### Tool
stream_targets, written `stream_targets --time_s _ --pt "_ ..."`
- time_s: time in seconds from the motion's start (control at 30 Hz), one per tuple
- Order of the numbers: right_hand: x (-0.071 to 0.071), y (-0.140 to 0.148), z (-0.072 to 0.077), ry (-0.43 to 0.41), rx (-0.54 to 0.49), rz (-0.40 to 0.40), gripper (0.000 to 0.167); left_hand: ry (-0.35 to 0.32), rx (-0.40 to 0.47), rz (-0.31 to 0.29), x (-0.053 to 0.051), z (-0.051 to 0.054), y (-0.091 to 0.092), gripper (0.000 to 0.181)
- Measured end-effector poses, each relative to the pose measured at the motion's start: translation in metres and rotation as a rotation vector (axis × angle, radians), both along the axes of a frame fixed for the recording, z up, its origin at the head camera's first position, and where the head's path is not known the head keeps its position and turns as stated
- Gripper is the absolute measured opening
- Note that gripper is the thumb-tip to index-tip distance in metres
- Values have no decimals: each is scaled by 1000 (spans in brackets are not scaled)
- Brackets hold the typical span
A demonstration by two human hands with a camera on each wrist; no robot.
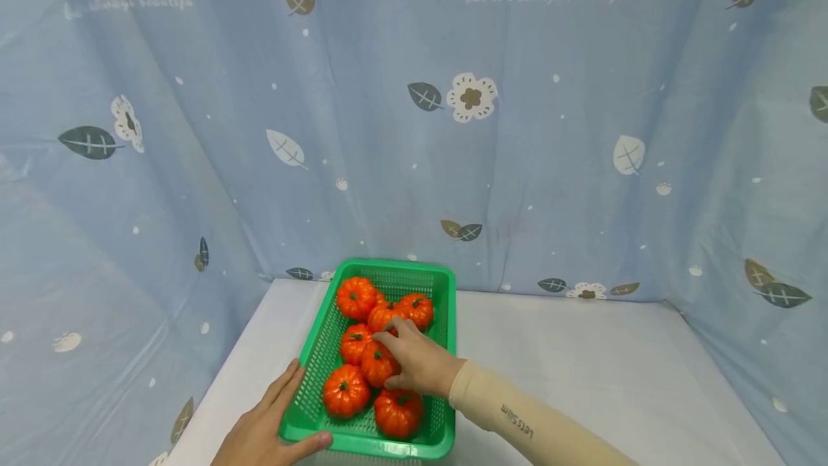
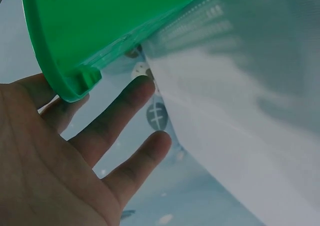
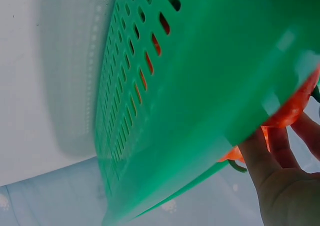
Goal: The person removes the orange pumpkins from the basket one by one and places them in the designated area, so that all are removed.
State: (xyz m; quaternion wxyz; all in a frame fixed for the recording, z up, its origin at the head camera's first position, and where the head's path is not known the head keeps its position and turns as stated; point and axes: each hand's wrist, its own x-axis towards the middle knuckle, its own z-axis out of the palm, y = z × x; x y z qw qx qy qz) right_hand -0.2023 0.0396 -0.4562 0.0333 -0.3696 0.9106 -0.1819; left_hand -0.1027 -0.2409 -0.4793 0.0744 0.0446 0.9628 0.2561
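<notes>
A green plastic basket holds several small orange-red pumpkins with green stems, among them a front-left pumpkin and a front-right pumpkin. My right hand reaches over the basket's right rim, its fingers and thumb curved round a pumpkin near the middle. In the right wrist view, the fingers of that hand are partly hidden by the basket wall and touch a pumpkin. My left hand rests at the basket's near-left corner, thumb on the front rim, other fingers fairly straight and spread.
The basket stands on a white tabletop, which extends to its right. A blue curtain printed with leaves and flowers hangs behind the table and along both sides. The basket's far end is close to the back curtain.
</notes>
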Motion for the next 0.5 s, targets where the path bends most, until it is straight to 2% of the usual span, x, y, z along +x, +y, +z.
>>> stream_targets --time_s 0.2,0.5 --pt "0 -2 -1 -18 -17 14 70 -6 1 6 0 -1 -1 111" --pt "0 2 1 -26 -24 -5 71 -2 -2 -12 -2 -1 -1 111"
